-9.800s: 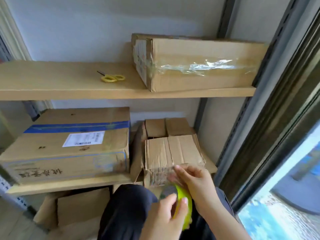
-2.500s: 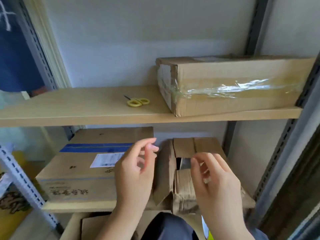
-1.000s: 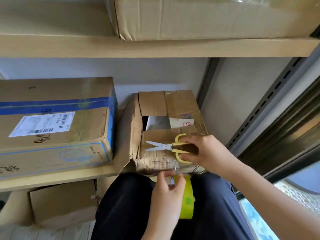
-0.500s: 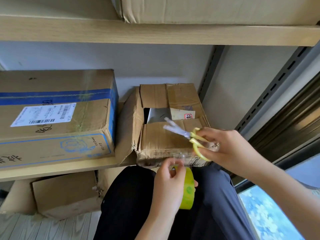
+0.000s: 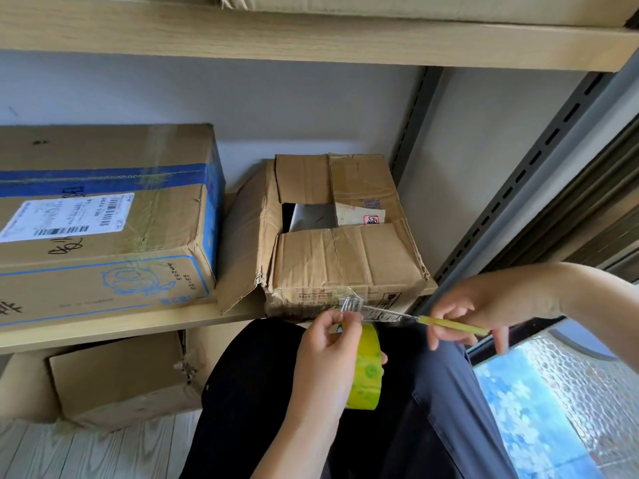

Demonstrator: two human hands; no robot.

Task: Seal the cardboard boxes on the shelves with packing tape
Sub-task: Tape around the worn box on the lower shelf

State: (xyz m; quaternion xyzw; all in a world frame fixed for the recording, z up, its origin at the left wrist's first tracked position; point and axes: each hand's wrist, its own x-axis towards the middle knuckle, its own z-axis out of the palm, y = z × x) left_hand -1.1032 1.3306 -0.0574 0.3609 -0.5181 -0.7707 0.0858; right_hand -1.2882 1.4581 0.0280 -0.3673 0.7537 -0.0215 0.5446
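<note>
This looks like a small storage corner in a home or a little mail-order stockroom. Wooden shelves (image 5: 311, 39) hang on slotted metal wall rails (image 5: 411, 126) and hold worn cardboard boxes (image 5: 339, 257) (one bears a shipping label (image 5: 65, 216)), with another box (image 5: 117, 375) on the pale plank floor (image 5: 86, 451) beneath.

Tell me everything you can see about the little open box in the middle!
The small cardboard box is brown, creased and worn, standing on the lower shelf beside a bigger box. Its top flaps leave a gap showing something grey and a paper inside; its left flap hangs outward. Clear tape sticks to its front, near the scissors.
</note>
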